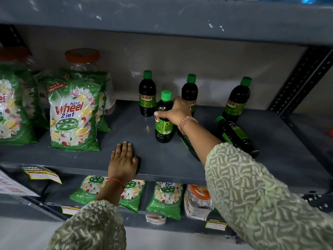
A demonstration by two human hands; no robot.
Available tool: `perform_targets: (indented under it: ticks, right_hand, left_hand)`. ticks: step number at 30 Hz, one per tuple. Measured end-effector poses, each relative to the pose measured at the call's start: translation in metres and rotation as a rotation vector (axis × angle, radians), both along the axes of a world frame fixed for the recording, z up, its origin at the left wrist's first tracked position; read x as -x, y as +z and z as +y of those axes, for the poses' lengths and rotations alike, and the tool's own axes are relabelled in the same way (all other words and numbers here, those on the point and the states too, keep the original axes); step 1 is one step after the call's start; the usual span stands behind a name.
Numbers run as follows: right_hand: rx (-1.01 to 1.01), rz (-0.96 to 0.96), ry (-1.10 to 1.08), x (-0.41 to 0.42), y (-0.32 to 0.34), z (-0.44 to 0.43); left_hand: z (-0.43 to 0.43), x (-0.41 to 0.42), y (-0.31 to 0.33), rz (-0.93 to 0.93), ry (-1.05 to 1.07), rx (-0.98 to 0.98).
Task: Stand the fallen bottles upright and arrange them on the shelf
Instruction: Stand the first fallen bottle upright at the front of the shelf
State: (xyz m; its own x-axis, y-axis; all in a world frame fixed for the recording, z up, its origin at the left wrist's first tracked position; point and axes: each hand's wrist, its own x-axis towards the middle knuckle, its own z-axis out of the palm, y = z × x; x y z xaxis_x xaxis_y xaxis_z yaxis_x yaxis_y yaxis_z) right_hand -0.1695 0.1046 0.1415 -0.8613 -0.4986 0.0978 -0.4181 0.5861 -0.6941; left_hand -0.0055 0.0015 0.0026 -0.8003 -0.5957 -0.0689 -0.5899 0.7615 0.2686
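Note:
Dark bottles with green caps and "Sunny" labels stand on a grey metal shelf (126, 134). My right hand (175, 111) grips one upright bottle (163, 123) near the shelf's middle. Three more stand behind: a left one (147, 93), a middle one (189, 91) partly hidden by my hand, and a right one (237, 100). A fallen bottle (236, 137) lies on its side at the right. Another lying bottle (188, 146) is mostly hidden under my right forearm. My left hand (123, 160) rests flat on the shelf's front edge, holding nothing.
Green "Wheel" detergent packs (73, 114) stand at the shelf's left, with an orange-lidded jar (82, 58) behind. More packs (164, 200) sit on the lower shelf. A perforated upright post (302, 80) bounds the right side. A shelf board (162, 17) hangs close overhead.

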Motion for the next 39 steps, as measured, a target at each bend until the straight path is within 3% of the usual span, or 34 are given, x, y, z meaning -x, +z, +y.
perform_targets:
  ticks: [6, 12, 18, 35, 39]
  right_hand:
    - [0.025, -0.261, 0.152, 0.018, 0.01, 0.007]
    - [-0.032, -0.338, 0.236, 0.027, 0.014, 0.01]
    - [-0.009, -0.199, 0.202, 0.015, 0.009, 0.009]
    - [-0.06, -0.173, 0.322, -0.052, 0.005, 0.065]
    - [-0.001, -0.339, 0.331, -0.04, 0.005, 0.072]
  left_hand:
    - [0.001, 0.0, 0.001, -0.009, -0.004, 0.008]
    - [0.002, 0.001, 0.0, -0.004, -0.002, 0.014]
    - [0.001, 0.006, -0.002, -0.025, -0.016, 0.075]
    - [0.001, 0.005, 0.0, 0.023, -0.024, -0.001]
    - [-0.001, 0.005, 0.003, 0.014, -0.043, -0.007]
